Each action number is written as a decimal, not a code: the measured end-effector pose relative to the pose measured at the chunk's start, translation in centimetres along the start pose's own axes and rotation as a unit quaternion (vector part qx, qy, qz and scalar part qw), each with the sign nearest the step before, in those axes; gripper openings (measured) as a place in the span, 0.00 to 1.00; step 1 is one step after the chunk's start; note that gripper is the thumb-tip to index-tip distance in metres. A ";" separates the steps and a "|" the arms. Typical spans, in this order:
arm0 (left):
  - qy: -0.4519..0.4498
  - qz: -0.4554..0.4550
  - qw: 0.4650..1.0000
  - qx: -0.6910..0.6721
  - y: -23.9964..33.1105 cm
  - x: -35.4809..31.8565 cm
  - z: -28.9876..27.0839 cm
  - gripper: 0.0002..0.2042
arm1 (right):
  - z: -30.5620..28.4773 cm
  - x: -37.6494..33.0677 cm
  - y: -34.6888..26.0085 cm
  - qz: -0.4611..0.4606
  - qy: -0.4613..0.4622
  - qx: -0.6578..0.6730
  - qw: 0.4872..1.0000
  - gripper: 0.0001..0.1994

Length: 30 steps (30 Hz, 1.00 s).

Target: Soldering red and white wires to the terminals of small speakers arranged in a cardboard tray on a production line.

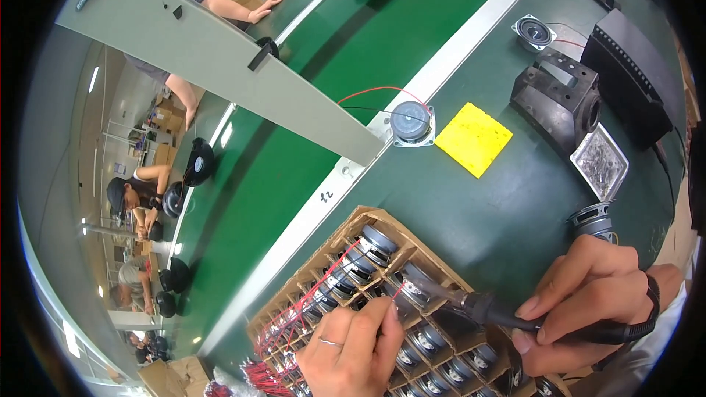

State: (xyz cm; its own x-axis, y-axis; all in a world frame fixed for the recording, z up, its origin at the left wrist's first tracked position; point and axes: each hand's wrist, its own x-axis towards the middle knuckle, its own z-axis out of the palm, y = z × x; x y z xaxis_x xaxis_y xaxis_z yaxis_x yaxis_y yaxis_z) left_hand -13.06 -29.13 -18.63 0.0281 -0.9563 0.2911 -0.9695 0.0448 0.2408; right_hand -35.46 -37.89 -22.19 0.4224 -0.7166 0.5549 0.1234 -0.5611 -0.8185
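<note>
My left hand, with a ring on one finger, pinches a thin red wire over a divided cardboard box. Wrapped around the black handle of a soldering iron is my right hand. The iron's tip reaches left to a small round speaker in one of the compartments, near the wire's end. Whether tip and wire touch is too small to tell. Several more speakers sit in the other compartments, many with red wires lying across them.
A yellow sponge, a loose speaker with wires, a black iron stand and a metal tray lie beyond the box. Another speaker stands beside my right hand. A green conveyor belt runs along the left, under a grey beam; other people work across it.
</note>
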 end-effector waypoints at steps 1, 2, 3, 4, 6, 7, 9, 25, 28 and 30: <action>-0.002 0.000 1.000 0.000 0.0 0.0 0.0 0.09 | 0.0 0.0 0.0 0.002 0.000 0.004 1.000 0.14; -0.002 0.001 1.000 -0.001 0.0 0.1 0.0 0.09 | -0.1 0.0 -0.1 0.003 0.001 0.003 1.000 0.14; -0.004 0.002 1.000 -0.001 0.1 0.1 0.0 0.09 | -0.1 0.0 -0.2 0.004 0.003 0.004 1.000 0.14; -0.005 0.003 1.000 -0.002 0.1 0.1 -0.1 0.09 | -0.2 -0.1 -0.3 0.006 0.006 0.005 1.000 0.14; 0.001 0.003 1.000 -0.002 0.2 0.1 0.0 0.09 | -0.2 0.0 -0.3 0.005 0.010 0.009 1.000 0.14; 0.007 0.001 1.000 -0.003 0.2 0.1 0.0 0.09 | -0.1 0.0 -0.2 0.004 0.012 0.013 1.000 0.14; 0.011 0.002 1.000 0.004 0.2 0.2 0.0 0.09 | 0.0 0.0 -0.2 0.007 0.014 0.012 1.000 0.14; 0.017 0.003 0.999 0.034 0.8 0.3 -0.1 0.11 | -0.1 -0.4 -0.1 0.030 -0.001 0.046 0.998 0.14; 0.007 0.008 0.999 0.037 0.9 0.5 -0.3 0.11 | 0.0 -0.5 -0.2 0.037 0.002 0.044 0.998 0.14; -0.002 0.003 0.999 0.039 1.0 0.5 -0.5 0.11 | 0.1 -0.5 -0.1 0.036 0.002 0.052 0.998 0.14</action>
State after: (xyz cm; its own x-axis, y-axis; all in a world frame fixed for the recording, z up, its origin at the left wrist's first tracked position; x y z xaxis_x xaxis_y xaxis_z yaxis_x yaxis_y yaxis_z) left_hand -13.89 -29.44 -17.83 0.0218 -0.9574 0.2880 -0.9856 0.0277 0.1668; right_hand -35.63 -37.49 -22.42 0.4307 -0.7546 0.4951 0.1861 -0.4625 -0.8669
